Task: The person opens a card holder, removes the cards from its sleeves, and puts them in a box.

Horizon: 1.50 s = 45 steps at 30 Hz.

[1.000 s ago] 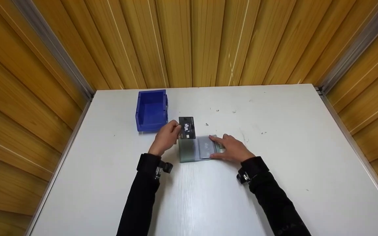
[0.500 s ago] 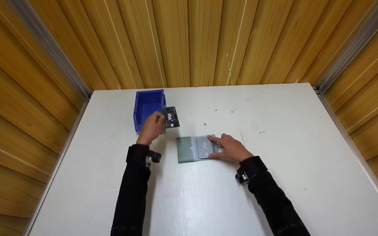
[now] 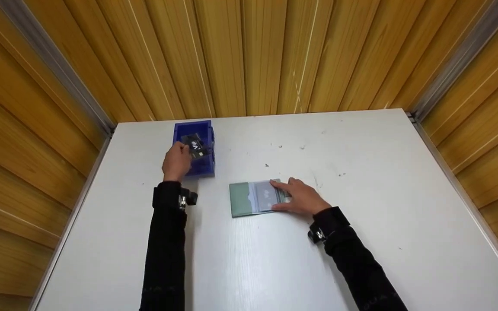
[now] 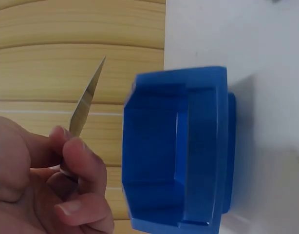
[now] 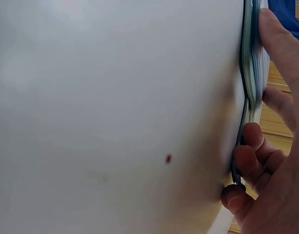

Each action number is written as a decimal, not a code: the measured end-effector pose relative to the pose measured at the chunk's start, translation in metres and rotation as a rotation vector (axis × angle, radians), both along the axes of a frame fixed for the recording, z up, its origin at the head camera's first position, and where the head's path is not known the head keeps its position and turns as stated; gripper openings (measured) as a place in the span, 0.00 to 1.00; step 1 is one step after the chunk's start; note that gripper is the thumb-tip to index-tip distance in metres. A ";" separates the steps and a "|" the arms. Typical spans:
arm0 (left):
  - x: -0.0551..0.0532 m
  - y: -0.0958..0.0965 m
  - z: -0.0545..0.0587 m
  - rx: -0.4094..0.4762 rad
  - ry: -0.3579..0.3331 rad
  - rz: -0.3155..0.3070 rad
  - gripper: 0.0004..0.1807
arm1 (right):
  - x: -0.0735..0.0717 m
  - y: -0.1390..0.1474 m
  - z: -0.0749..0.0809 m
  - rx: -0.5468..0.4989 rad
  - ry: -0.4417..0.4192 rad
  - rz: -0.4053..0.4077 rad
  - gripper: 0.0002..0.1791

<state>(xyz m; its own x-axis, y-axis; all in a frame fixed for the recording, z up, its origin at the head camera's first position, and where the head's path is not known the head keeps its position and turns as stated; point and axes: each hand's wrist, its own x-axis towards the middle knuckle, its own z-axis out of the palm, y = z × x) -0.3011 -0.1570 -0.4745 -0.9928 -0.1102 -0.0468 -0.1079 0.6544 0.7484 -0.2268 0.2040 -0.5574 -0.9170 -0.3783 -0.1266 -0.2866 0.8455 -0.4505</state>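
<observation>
In the head view, my left hand [image 3: 177, 160] pinches a black card [image 3: 194, 146] printed "Vip" above the blue bin [image 3: 205, 169]. The left wrist view shows that card [image 4: 86, 105] nearly edge-on between thumb and fingers, apart from the bin's walls. My right hand [image 3: 301, 198] holds an opened green card holder [image 3: 240, 199] on the table, index finger and thumb on its clear plastic sleeves [image 3: 263, 195]. From the right wrist, the holder's layered pages [image 5: 255, 58] appear edge-on, with the other fingers curled at the cover's edge.
A white table [image 3: 249, 263] carries everything, with small dark marks on its surface. Wood-patterned panels [image 3: 257, 56] rise behind it and on both sides, joined by grey metal posts [image 3: 456, 65].
The left hand has carried the black card leftward and away from the card holder to above the blue bin. My right hand has stayed on the holder.
</observation>
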 end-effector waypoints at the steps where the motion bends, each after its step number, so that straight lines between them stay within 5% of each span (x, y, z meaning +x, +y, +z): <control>1: -0.001 -0.002 -0.001 -0.016 -0.006 0.012 0.18 | 0.000 0.000 0.000 0.003 -0.001 0.001 0.47; 31: -0.018 0.003 -0.039 -0.231 0.002 0.186 0.17 | 0.002 0.000 0.000 0.003 0.015 -0.008 0.45; 45: -0.029 0.006 -0.044 -0.328 -0.126 0.236 0.14 | 0.002 0.000 0.000 -0.003 0.009 -0.020 0.45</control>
<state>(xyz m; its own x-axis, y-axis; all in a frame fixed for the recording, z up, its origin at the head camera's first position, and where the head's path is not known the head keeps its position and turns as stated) -0.3298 -0.1506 -0.5185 -0.9274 -0.3629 -0.0909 -0.3605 0.8022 0.4759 -0.2245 0.2042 -0.5573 -0.9254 -0.3604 -0.1171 -0.2739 0.8497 -0.4506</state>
